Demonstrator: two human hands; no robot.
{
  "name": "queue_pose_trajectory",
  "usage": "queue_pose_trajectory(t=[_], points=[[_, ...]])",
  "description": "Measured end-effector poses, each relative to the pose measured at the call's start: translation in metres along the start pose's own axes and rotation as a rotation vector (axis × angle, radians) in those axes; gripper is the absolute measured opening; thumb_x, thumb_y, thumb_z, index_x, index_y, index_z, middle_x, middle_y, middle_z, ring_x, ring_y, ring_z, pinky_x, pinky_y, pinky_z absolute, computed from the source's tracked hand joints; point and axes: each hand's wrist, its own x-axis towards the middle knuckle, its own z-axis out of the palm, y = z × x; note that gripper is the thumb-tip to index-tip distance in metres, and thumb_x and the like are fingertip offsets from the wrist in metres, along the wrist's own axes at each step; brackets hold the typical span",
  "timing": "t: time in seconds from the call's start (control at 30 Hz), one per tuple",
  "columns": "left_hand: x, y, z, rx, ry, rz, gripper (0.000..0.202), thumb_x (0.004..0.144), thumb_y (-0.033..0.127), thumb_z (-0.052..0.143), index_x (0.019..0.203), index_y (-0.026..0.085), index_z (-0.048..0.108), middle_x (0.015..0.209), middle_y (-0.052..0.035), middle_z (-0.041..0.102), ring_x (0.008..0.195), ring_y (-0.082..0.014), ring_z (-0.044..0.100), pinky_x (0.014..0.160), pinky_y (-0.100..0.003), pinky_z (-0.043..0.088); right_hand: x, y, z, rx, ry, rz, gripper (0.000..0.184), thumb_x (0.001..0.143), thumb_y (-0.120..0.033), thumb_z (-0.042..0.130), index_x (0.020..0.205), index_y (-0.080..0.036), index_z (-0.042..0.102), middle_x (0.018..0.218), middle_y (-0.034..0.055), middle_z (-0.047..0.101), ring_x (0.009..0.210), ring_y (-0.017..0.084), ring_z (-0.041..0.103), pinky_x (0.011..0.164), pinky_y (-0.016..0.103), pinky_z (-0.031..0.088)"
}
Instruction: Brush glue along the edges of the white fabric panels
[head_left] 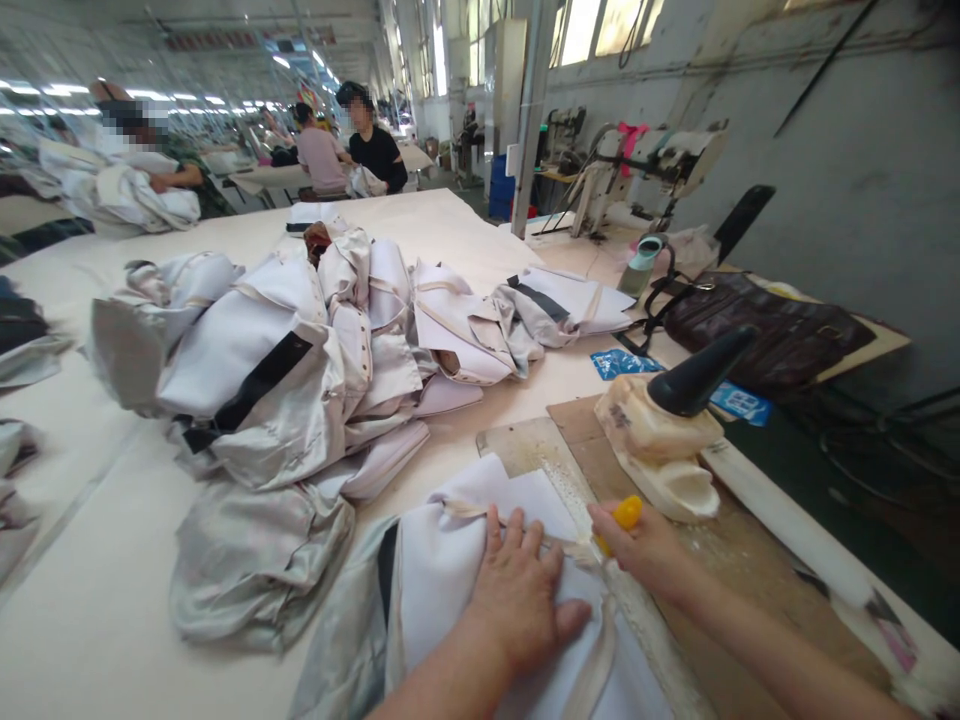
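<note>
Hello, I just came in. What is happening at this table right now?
A person is working on a white garment spread on a big table. The left hand lies flat on the cloth, and the right hand holds a small yellow tool at its edge. An iron rests just beyond, and a pile of similar garments lies to the left. Other people work at tables behind.

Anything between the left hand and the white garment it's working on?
Nothing visible. The left hand lies flat on the white garment, touching it. The right hand, holding a small yellow tool, sits at the garment's edge.
</note>
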Motion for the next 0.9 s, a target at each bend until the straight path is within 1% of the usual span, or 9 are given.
queue_pose_trajectory(t=[0.1,0.2,0.27,0.4,0.47,0.57,0.63,0.8,0.9], points=[[0.001,0.002,-0.001,0.011,-0.001,0.003,0.057,0.081,0.062,0.033,0.122,0.024,0.047,0.132,-0.0073,0.038,0.129,-0.0306,0.015,0.104,-0.053,-0.009,0.009,-0.004,-0.002,0.005,0.011,-0.003,0.041,0.085,-0.048,0.038,0.058,-0.018,0.047,0.047,-0.0033,0.041,0.045,0.012,0.043,0.044,0.022,0.031],[0.002,0.003,-0.001,0.025,0.007,0.030,0.051,0.082,0.059,0.036,0.116,0.023,0.050,0.120,-0.0064,0.048,0.124,-0.0281,0.025,0.103,-0.054,-0.007,0.018,-0.008,0.002,0.040,0.081,-0.077,0.042,0.086,-0.048,0.035,0.061,-0.018,0.049,0.053,-0.0023,0.045,0.052,0.012,0.047,0.050,0.022,0.034],[0.002,0.003,0.000,0.032,0.019,0.061,0.046,0.083,0.056,0.038,0.112,0.022,0.051,0.111,-0.0051,0.052,0.119,-0.0267,0.031,0.103,-0.055,-0.006,0.008,-0.006,0.002,0.024,0.080,-0.083,0.042,0.087,-0.047,0.035,0.059,-0.018,0.047,0.051,-0.0031,0.043,0.051,0.012,0.044,0.050,0.022,0.033],[0.001,0.002,0.004,0.072,0.058,0.129,0.037,0.086,0.051,0.037,0.103,0.023,0.052,0.105,-0.0040,0.052,0.116,-0.0259,0.032,0.102,-0.056,-0.002,-0.028,-0.002,-0.003,-0.006,-0.034,-0.020,0.042,0.086,-0.045,0.038,0.054,-0.019,0.039,0.048,-0.0049,0.035,0.046,0.010,0.036,0.046,0.022,0.028],[-0.001,0.003,0.006,0.104,0.041,0.206,0.028,0.089,0.043,0.036,0.101,0.024,0.052,0.104,-0.0039,0.053,0.116,-0.0258,0.031,0.100,-0.056,0.005,-0.033,-0.005,-0.007,0.012,-0.009,-0.010,0.042,0.086,-0.045,0.039,0.054,-0.019,0.039,0.048,-0.0049,0.035,0.046,0.010,0.036,0.046,0.022,0.028],[-0.004,0.010,0.006,0.130,-0.068,0.346,0.020,0.088,0.029,0.039,0.101,0.022,0.053,0.099,-0.0057,0.054,0.106,-0.0240,0.039,0.093,-0.047,0.024,-0.024,-0.011,-0.007,0.055,0.086,-0.060,0.040,0.087,-0.046,0.037,0.060,-0.018,0.047,0.054,-0.0035,0.041,0.052,0.011,0.042,0.051,0.023,0.032],[-0.006,0.016,0.003,0.129,-0.123,0.346,0.019,0.085,0.026,0.042,0.097,0.020,0.055,0.094,-0.0064,0.056,0.099,-0.0228,0.043,0.090,-0.042,0.029,-0.024,-0.007,-0.004,0.069,0.076,-0.075,0.040,0.087,-0.046,0.036,0.063,-0.018,0.050,0.055,-0.0030,0.043,0.054,0.012,0.044,0.053,0.023,0.034],[-0.011,0.024,-0.004,0.024,-0.154,0.204,0.035,0.087,0.040,0.035,0.109,0.021,0.053,0.112,-0.0062,0.053,0.119,-0.0261,0.033,0.104,-0.050,0.012,-0.063,0.019,0.002,0.080,-0.005,0.029,0.041,0.087,-0.046,0.038,0.056,-0.018,0.043,0.050,-0.0049,0.037,0.048,0.011,0.039,0.047,0.022,0.030],[-0.014,0.024,-0.005,-0.028,-0.192,0.169,0.042,0.086,0.047,0.035,0.116,0.022,0.051,0.121,-0.0056,0.050,0.124,-0.0272,0.028,0.105,-0.053,0.005,-0.067,0.019,0.000,0.088,-0.040,0.062,0.041,0.085,-0.046,0.040,0.055,-0.019,0.041,0.048,-0.0051,0.036,0.047,0.011,0.038,0.046,0.022,0.030]])
